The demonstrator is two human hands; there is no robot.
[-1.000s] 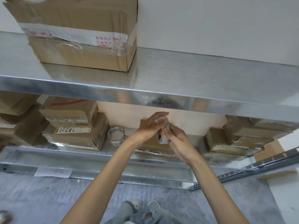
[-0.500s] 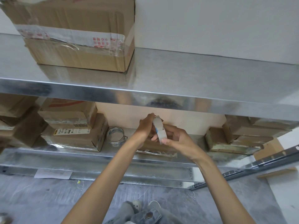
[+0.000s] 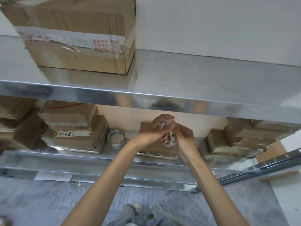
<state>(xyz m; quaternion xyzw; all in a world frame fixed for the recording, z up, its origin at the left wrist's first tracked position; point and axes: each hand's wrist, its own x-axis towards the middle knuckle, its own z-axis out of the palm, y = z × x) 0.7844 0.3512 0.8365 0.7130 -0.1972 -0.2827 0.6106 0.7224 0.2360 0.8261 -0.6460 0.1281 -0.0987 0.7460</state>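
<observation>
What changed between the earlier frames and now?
The small white item was turned: edge-on half a second ago, it now shows a patterned end below the left hand, whose fingers curl over its top; the right hand holds its lower end. Neither let go. The boxes and tape roll on the lower shelf stayed put.

Live at 6 o'clock: left hand (image 3: 153, 129), right hand (image 3: 184, 136) bare, forearms too. Below, faded blue denim jeans (image 3: 157, 217) w/ metal button (image 3: 150, 216), pale shoes (image 3: 138, 207) (dark dots on left one).
</observation>
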